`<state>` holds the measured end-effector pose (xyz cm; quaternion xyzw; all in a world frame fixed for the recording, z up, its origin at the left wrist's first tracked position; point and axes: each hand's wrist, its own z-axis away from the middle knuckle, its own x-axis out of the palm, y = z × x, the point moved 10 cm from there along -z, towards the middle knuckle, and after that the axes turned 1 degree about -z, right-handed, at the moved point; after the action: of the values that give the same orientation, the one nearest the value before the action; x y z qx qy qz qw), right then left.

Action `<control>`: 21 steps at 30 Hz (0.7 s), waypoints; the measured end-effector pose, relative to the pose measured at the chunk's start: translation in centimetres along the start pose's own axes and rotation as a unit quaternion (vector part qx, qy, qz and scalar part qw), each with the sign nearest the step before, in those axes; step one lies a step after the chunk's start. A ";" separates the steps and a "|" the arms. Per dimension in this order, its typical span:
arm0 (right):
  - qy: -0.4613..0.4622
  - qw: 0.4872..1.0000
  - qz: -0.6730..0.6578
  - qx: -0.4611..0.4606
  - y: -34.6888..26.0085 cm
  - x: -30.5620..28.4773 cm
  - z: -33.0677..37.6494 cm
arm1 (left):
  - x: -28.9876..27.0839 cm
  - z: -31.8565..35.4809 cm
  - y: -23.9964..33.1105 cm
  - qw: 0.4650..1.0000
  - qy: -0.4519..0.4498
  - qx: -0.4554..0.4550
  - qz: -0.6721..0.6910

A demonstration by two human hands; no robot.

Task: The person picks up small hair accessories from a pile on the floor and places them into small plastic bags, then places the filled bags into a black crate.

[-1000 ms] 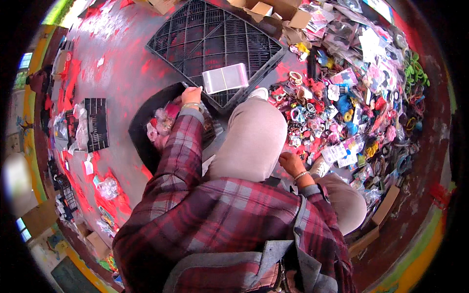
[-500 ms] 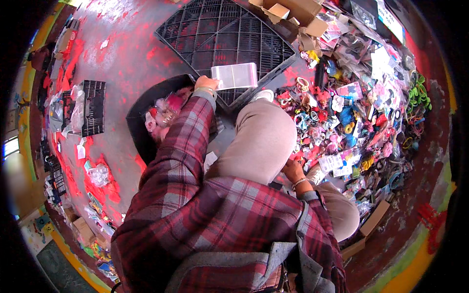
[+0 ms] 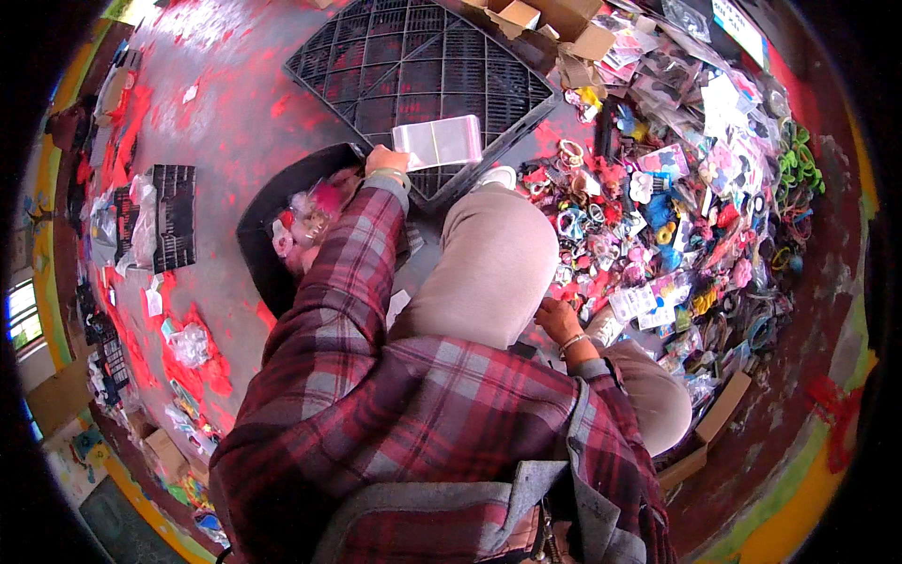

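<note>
A flat stack of clear plastic bags (image 3: 438, 141), with a pale band across it, lies on the upturned black plastic crate (image 3: 404, 70) ahead of me. My left hand (image 3: 387, 160) is at the stack's left edge, its fingers closed on that edge. Below that forearm, a black tub (image 3: 263, 221) holds pink and red fluffy items (image 3: 310, 218), partly covered by my sleeve. My right hand (image 3: 561, 321) is low beside my bent knee, near the heap of hair accessories (image 3: 648, 226). Its fingers are curled together, and whatever they hold is too small to make out.
Loose hair ties, carded pieces and plastic packets spread over the floor at right. Cardboard boxes (image 3: 583, 33) stand at the far right, with a carton flap (image 3: 725, 409) near my right knee. Another black crate (image 3: 175, 216) with clear plastic is at left.
The whole view has shifted slightly, so the crate and heap sit a little further left in it. My left hand stays at the bag stack; my right hand stays beside the knee.
</note>
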<state>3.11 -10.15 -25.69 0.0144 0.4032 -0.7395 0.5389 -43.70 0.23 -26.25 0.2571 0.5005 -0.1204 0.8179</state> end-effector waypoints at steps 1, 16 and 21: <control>-0.001 1.000 -0.007 0.003 0.2 0.1 -0.1 | 0.0 0.1 -0.1 1.000 0.009 -0.003 0.005; 0.005 0.999 -0.042 -0.010 1.7 1.0 -0.6 | -3.3 3.4 3.3 0.988 0.096 0.050 0.113; -0.018 0.998 -0.058 0.031 2.0 1.2 -0.3 | -0.3 6.3 11.8 0.972 -0.001 0.235 0.006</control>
<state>4.08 -11.07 -27.56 -0.0052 0.3703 -0.7821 0.5012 -33.77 6.69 -20.16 0.4447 0.4559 -0.2302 0.7358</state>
